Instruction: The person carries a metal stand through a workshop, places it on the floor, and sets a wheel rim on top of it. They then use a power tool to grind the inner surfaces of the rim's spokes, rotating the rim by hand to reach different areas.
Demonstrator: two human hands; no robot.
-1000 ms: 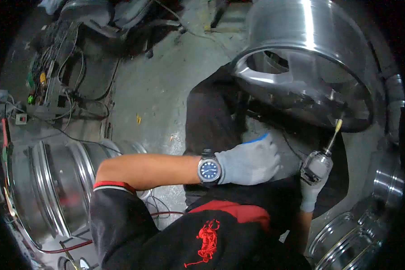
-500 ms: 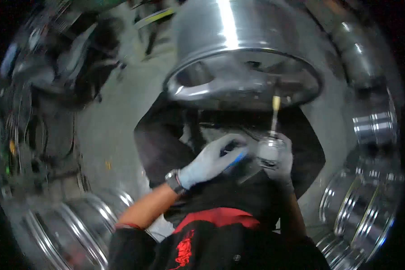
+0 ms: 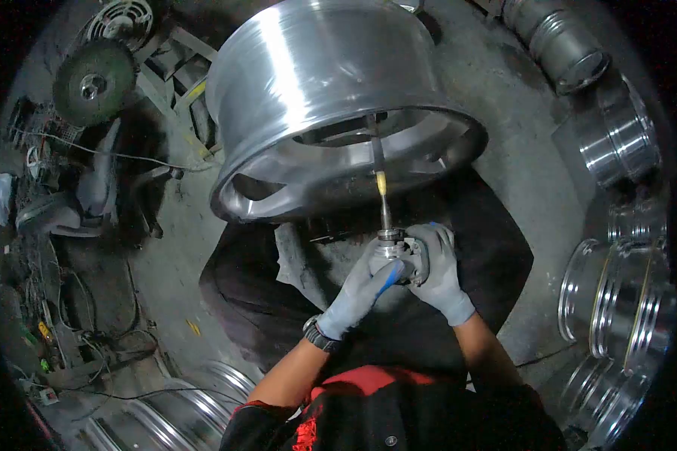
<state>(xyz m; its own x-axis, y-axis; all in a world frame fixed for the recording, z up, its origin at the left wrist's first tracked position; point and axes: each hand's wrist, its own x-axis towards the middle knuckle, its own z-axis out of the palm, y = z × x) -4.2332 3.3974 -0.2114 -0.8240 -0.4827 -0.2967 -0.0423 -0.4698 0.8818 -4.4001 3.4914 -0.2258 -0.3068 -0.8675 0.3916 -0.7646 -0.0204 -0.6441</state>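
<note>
Both my hands wear grey gloves and close around a die grinder [image 3: 393, 244], a silvery tool body with a long thin shaft. My left hand [image 3: 362, 289] wraps its left side, with a blue patch on the glove. My right hand [image 3: 438, 267] clasps the right side. From the tool, the shaft points away from me, past a yellow collar [image 3: 381, 183], into the opening of a large polished metal wheel rim [image 3: 338, 60]. The rim lies tilted above my knees, its spokes facing me. The shaft's far end is hidden inside the rim.
Several shiny wheel rims [image 3: 617, 297] line the right side, and more rims [image 3: 195, 410] lie at lower left. A dark round disc [image 3: 94, 83] and an office-chair-like frame [image 3: 90, 195] stand at left. A thin cable [image 3: 120, 152] crosses there.
My left hand, apart from the tool earlier, now holds it together with my right. The shaft now reaches into the rim. The view has shifted, so the rim appears further left.
</note>
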